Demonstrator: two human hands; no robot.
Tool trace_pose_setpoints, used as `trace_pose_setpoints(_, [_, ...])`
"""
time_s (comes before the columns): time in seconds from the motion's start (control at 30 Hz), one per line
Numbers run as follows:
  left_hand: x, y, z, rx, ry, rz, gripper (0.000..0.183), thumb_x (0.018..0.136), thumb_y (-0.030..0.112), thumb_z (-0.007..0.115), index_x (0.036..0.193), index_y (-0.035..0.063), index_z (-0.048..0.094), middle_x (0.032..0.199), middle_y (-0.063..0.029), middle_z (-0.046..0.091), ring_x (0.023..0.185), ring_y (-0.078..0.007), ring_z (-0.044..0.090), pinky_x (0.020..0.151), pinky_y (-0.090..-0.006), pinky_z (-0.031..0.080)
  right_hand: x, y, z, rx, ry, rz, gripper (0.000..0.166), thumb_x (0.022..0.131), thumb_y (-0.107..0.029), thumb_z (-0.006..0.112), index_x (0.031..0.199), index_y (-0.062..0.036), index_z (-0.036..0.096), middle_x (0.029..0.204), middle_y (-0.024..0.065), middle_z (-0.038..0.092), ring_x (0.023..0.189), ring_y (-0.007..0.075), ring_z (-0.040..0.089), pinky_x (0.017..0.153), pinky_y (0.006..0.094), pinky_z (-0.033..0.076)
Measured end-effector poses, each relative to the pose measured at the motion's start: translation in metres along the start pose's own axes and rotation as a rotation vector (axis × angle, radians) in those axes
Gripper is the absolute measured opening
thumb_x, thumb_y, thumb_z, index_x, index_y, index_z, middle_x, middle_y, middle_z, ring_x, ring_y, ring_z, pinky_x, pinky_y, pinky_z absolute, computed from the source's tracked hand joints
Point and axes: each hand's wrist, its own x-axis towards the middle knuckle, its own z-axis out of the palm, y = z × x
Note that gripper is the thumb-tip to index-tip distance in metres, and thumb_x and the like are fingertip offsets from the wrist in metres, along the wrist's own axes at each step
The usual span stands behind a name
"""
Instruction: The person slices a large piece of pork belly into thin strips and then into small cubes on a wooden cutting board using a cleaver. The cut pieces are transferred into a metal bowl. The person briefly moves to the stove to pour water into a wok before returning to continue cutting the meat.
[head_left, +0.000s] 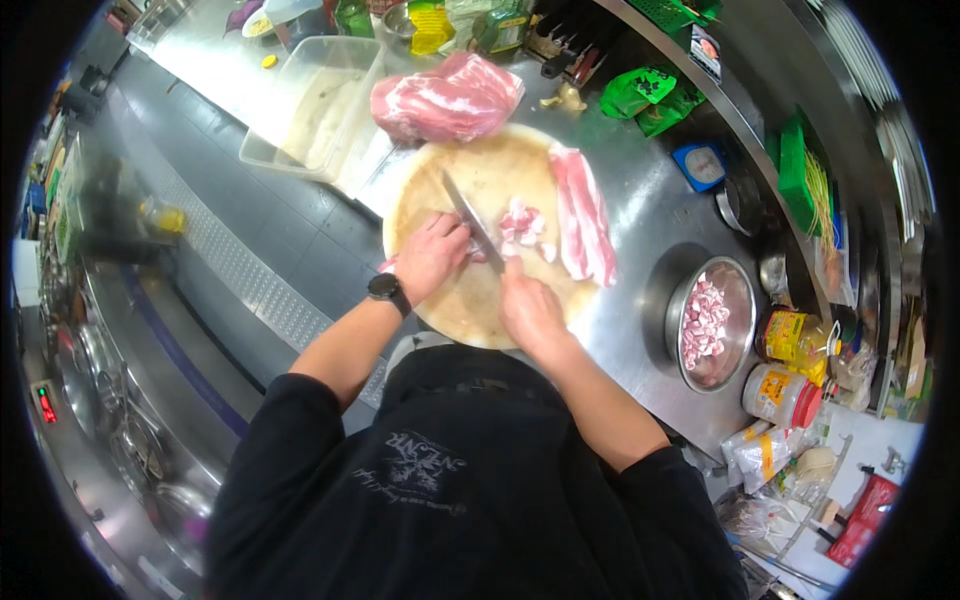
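On a round cutting board (480, 315), my right hand (531, 304) grips the handle of a knife (474, 221). My left hand (433, 253), a black watch on its wrist, presses with curled fingers on a strip of raw meat (478, 253) beside the blade; most of the strip is hidden under the hand. Cut meat pieces (521, 225) lie just right of the knife. Long raw meat strips (581, 217) rest at the board's right edge. A large piece of raw meat (448, 97) lies at its far edge. Further right, a steel bowl (739, 300) holds many small meat pieces.
A clear plastic tub (315, 112) stands at the far left of the steel counter (637, 217). Green bags (645, 94) and a blue scale (699, 166) are at the right, under a shelf. An oil bottle (795, 335) and a red-lidded jar (780, 395) stand beside the bowl.
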Motion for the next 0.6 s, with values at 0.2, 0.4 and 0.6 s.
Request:
trace_pose_setpoints(0.2, [0.003,-0.004,0.003,-0.015,-0.002,-0.012,0.025,0.085,0.011,0.075,0.11,0.0098,0.071,0.118,-0.01,0.066,0.11,-0.0308,0.064,0.094,-0.0407,0.055,-0.04,0.019,-0.016,-0.045,-0.007,0.02,0.019,0.097,-0.003,0.051,0.115,0.0018,0.047,0.084,0.0333,0.071,0.081,0.0548,0.07,0.076,0.0627,0.055])
trace_pose_setpoints(0.4, [-0.004,0.001,-0.004,-0.039,0.014,-0.057,0.022,0.088,0.012,0.076,0.109,0.01,0.071,0.116,-0.0101,0.065,0.11,-0.0307,0.063,0.094,-0.0403,0.055,-0.06,0.031,-0.041,0.162,0.124,0.088,0.024,0.107,-0.021,0.053,0.115,0.0018,0.048,0.074,0.0357,0.065,0.076,0.0594,0.063,0.073,0.0662,0.05])
trace_pose_setpoints(0.6, [-0.003,-0.005,0.0,-0.058,-0.009,-0.071,0.023,0.087,0.01,0.076,0.11,0.0095,0.071,0.117,-0.0104,0.066,0.111,-0.0315,0.064,0.094,-0.0417,0.056,-0.084,0.064,-0.037,0.068,-0.099,0.049,0.026,0.106,-0.024,0.054,0.12,-0.0018,0.05,0.084,0.0368,0.067,0.086,0.0599,0.063,0.079,0.0672,0.048])
